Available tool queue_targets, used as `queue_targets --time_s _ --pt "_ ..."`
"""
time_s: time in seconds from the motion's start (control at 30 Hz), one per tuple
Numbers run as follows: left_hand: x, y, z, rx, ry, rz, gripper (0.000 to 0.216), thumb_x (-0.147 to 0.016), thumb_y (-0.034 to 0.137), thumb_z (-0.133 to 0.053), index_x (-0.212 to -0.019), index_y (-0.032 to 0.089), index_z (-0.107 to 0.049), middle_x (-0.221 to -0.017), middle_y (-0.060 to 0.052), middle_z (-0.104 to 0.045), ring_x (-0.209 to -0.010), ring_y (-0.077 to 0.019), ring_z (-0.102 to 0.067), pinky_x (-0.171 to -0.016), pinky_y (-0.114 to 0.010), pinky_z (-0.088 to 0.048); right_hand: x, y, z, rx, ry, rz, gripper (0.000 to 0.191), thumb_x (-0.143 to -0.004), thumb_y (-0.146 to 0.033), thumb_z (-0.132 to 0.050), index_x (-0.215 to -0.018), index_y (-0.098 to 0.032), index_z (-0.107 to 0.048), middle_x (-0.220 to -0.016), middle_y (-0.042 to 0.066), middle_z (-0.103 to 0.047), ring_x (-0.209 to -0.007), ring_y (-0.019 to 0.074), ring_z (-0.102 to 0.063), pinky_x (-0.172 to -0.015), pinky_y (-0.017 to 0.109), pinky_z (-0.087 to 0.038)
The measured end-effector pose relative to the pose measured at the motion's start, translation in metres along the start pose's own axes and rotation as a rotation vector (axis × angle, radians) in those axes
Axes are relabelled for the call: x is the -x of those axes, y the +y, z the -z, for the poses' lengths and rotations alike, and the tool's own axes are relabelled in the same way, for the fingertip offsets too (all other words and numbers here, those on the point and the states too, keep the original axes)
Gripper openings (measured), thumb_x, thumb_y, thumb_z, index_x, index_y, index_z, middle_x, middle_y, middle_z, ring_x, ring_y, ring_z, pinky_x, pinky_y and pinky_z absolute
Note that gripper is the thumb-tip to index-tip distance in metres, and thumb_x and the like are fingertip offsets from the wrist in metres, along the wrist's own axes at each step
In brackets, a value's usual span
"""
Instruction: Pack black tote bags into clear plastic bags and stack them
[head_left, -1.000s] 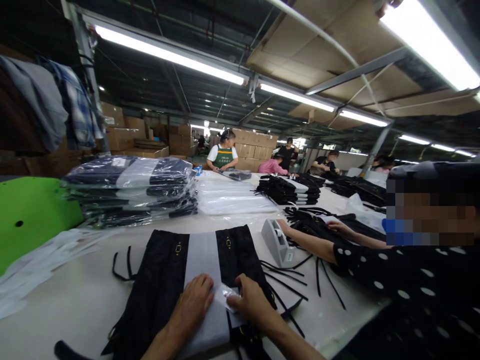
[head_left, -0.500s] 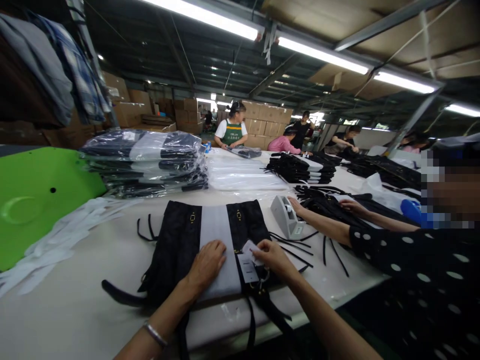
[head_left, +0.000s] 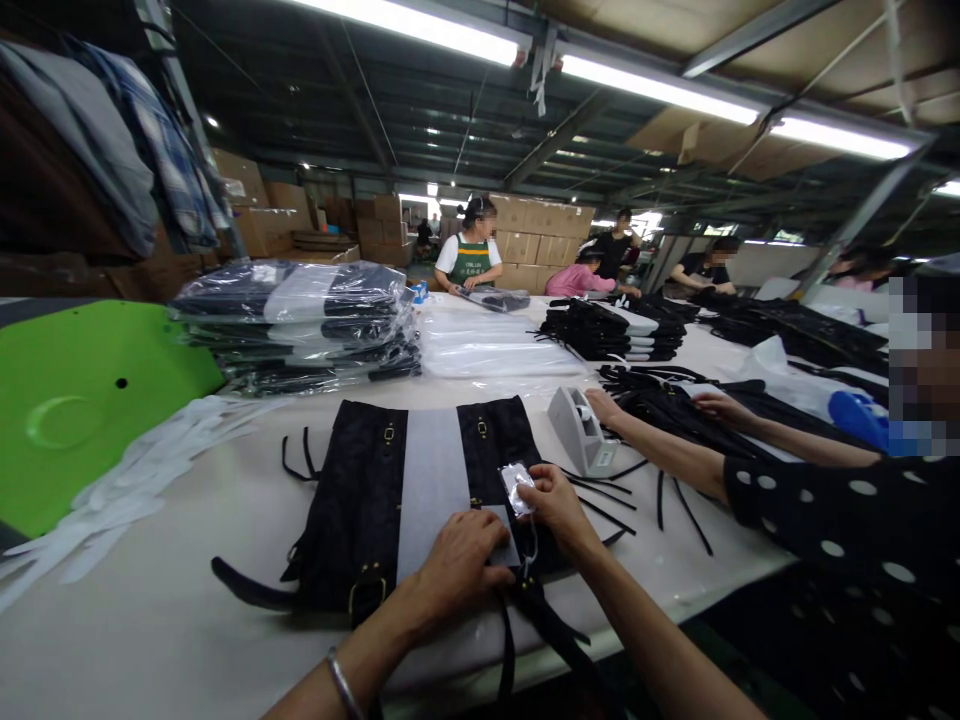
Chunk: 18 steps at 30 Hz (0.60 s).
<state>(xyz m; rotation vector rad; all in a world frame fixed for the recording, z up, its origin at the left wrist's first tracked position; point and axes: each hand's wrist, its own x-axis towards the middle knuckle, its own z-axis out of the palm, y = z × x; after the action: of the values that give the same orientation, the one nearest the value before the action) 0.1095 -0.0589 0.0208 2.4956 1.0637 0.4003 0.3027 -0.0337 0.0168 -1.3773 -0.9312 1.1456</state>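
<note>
A folded black garment (head_left: 352,500) with a white paper band (head_left: 431,475) down its middle lies on the table in front of me. My left hand (head_left: 457,570) rests on the lower part of the white band, fingers curled and pressing down. Just to its right, my right hand (head_left: 555,505) pinches a small clear plastic packet (head_left: 517,485) above the garment's right half. Black straps (head_left: 525,630) trail from the garment toward the table's near edge.
A grey tape dispenser (head_left: 581,430) stands right of the garment, where a person in a dotted sleeve (head_left: 832,520) reaches over black straps. Bagged garments (head_left: 292,320) are stacked at the back left, clear bags (head_left: 487,350) beside them, white paper sheets (head_left: 127,480) and a green board (head_left: 67,400) at left.
My left hand slid down and right on the white band. My right hand lifted the small clear packet slightly up over the garment. The view tilted down a little.
</note>
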Motion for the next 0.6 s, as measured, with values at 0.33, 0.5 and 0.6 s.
queue_targets --time_s 0.33,0.5,0.6 --pt "-0.033 -0.004 0.005 -0.169 0.093 0.212 0.012 -0.088 0.024 -0.064 -0.098 0.018 -0.062 -0.109 -0.01 -0.061 -0.105 -0.0295 -0.054 -0.09 -0.044 -0.045 0.001 0.005 -0.012 0.211 0.044 0.113 0.031 -0.073 -0.038 -0.068 -0.088 -0.023 -0.046 -0.08 0.001 -0.056 -0.068 0.0194 -0.06 -0.05 0.03 -0.054" --pt "-0.043 -0.006 0.0 -0.164 0.085 0.155 0.013 -0.091 0.021 -0.059 -0.1 0.014 -0.066 -0.106 -0.014 -0.064 -0.109 -0.0324 -0.055 -0.094 -0.049 -0.045 0.005 0.014 -0.023 0.834 0.055 0.349 0.011 -0.088 -0.028 -0.056 -0.081 -0.021 -0.055 -0.081 0.003 -0.061 -0.074 0.0186 -0.059 -0.072 0.03 -0.048" --pt "-0.032 -0.008 0.008 -0.122 0.062 0.096 0.014 -0.09 0.02 -0.06 -0.101 0.015 -0.068 -0.11 -0.012 -0.065 -0.109 -0.028 -0.058 -0.097 -0.044 -0.047 0.013 0.014 -0.029 1.188 0.006 0.447 0.01 -0.092 -0.023 -0.056 -0.087 -0.02 -0.063 -0.1 0.009 -0.062 -0.09 0.0225 -0.06 -0.073 0.03 -0.045"
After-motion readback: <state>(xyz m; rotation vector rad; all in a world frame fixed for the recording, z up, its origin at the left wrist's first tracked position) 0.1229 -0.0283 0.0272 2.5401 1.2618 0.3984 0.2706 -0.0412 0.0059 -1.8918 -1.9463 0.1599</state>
